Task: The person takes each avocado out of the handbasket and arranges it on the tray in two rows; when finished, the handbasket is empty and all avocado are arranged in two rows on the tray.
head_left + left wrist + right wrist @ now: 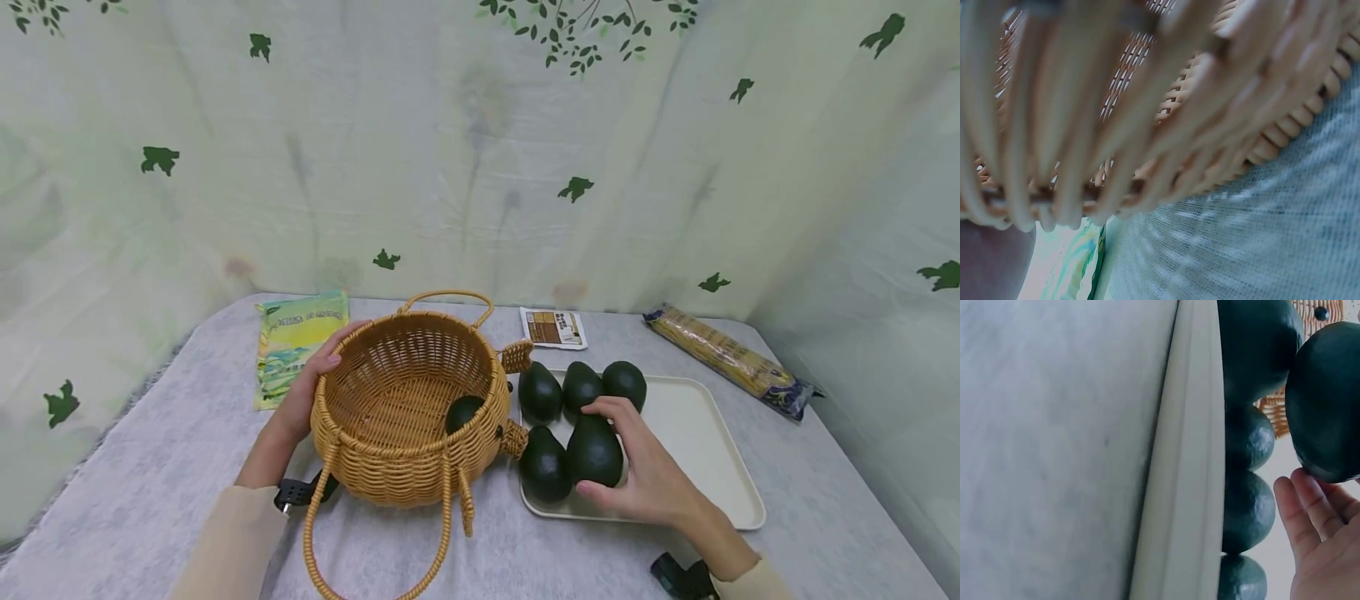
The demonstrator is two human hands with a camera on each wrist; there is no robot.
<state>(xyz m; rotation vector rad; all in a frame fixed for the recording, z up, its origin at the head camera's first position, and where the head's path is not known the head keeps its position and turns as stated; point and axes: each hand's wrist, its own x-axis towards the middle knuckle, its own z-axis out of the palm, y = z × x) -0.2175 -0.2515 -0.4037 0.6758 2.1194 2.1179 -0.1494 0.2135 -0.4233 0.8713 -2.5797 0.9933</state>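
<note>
At the left rim of a round wicker basket (408,479), my left hand (303,392) holds the outer side, fingers partly hidden behind it. One dark green avocado (463,412) lies inside the basket, low on its right side. My right hand (637,467) grips another avocado (595,450) between thumb and fingers, over the left part of a cream tray (697,450). In the right wrist view the fingers (1313,506) reach to the end of the held avocado (1329,403). Around it on the tray are a front avocado (544,465) and three along the back, including a middle avocado (582,387).
Behind the basket's left side lies a yellow-green packet (296,333). A small white-and-brown packet (553,328) sits behind the tray, and a long noodle-like package (727,358) lies at the back right. The basket's handle (442,533) hangs toward the front.
</note>
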